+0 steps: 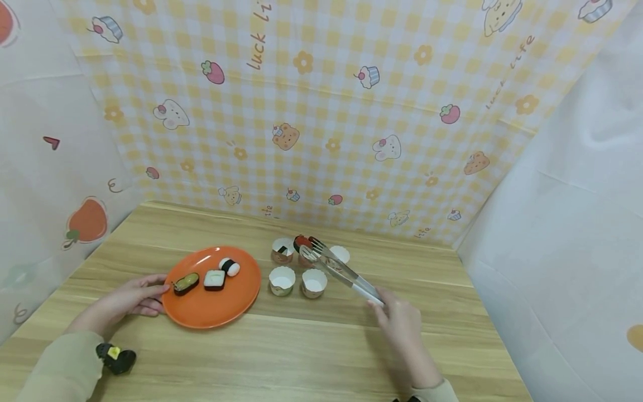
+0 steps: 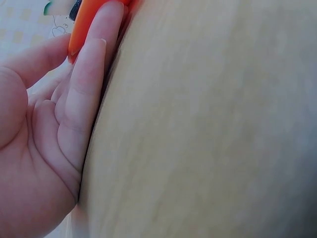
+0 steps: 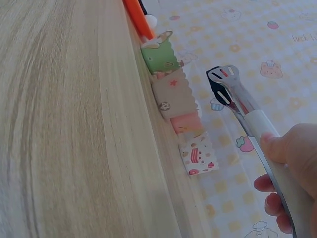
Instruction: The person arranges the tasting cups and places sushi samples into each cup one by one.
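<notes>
My left hand [image 1: 143, 296] pinches the left rim of an orange plate [image 1: 211, 312], thumb at the edge and fingers beneath. On the plate lie three toy sushi pieces: a dark one with a brownish-green top [image 1: 186, 283], a white-topped block [image 1: 214, 280] and a white roll with a black band [image 1: 229, 267]. My right hand [image 1: 402, 321] grips metal tongs [image 1: 351, 280] with pale handles. Between the tong tips is a black-wrapped sushi piece with a red top [image 1: 303, 242], held above the back middle paper cup [image 1: 307, 261]. In the right wrist view, the tong heads [image 3: 225, 79] partly hide that piece.
Around the held piece stand other paper cups: a back left cup [image 1: 282, 257] with a black-and-white piece inside, a back right cup [image 1: 339, 254], a front left cup [image 1: 282, 286] and a front right cup [image 1: 313, 288]. A patterned cloth [image 1: 321, 111] hangs behind the wooden table [image 1: 281, 357].
</notes>
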`<state>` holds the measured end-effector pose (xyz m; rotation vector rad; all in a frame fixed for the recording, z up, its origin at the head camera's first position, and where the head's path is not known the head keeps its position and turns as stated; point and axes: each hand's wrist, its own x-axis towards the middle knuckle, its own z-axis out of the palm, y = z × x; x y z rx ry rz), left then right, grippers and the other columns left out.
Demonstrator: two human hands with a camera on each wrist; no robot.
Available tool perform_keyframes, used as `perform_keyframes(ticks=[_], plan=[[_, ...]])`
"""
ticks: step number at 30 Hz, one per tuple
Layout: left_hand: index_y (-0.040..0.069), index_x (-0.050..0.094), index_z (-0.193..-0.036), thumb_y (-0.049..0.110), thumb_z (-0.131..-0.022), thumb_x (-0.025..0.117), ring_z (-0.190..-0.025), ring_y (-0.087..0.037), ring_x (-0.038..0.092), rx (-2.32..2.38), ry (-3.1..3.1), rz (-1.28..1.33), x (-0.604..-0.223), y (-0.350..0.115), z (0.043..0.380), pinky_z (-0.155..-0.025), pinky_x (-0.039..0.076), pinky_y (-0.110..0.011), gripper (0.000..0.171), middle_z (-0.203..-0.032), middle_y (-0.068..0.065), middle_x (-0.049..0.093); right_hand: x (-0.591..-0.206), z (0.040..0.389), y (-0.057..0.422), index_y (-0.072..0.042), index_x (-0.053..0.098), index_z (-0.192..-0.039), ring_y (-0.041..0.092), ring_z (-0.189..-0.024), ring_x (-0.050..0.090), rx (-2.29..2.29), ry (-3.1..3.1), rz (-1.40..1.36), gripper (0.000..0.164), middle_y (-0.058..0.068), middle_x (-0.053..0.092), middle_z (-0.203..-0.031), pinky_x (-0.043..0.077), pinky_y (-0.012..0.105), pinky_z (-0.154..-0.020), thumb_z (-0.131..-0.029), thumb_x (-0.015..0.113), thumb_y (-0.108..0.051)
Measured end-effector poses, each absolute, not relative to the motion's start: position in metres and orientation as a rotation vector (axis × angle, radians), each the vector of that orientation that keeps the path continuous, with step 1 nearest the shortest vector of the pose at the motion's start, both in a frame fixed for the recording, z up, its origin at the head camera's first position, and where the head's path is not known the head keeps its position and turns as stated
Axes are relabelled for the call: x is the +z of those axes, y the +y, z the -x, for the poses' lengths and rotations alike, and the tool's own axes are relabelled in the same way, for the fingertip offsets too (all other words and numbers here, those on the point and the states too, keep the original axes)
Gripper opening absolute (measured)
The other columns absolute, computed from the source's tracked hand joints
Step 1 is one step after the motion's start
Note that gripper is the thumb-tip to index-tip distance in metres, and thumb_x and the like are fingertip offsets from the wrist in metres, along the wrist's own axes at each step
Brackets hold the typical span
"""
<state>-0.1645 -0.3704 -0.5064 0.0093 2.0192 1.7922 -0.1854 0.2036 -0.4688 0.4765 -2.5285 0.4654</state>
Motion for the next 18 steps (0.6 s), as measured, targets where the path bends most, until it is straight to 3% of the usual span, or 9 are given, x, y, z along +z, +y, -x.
perform_keyframes(ticks=[11, 18], plan=[[-0.017, 0.009, -0.142, 0.023, -0.102, 0.048, -0.078, -0.025, 0.069, 1.748, 2.076, 0.013, -0.5068, -0.3698, 0.1634, -0.069, 0.057, -0.035, 0.069, -0.089, -0.012, 0.069, -0.4688, 0.1862, 0.2078, -0.006, 0.072, -0.106, 0.01, -0.047, 0.047, 0.437, -2.525, -0.452, 0.037, 0.002, 0.066, -0.068, 0.034, 0.03, -0.039, -0.075, 0.082, -0.023], [-0.018, 0.012, -0.14, 0.024, -0.102, 0.049, -0.078, -0.025, 0.069, 1.757, 2.071, 0.033, -0.5065, -0.3687, 0.164, -0.069, 0.057, -0.035, 0.068, -0.088, -0.01, 0.069, -0.4701, 0.188, 0.2107, -0.003, 0.072, -0.103, 0.011, -0.051, 0.05, 0.399, -2.504, -0.463, 0.036, 0.009, 0.07, -0.083, 0.035, 0.027, -0.039, -0.075, 0.083, -0.022]])
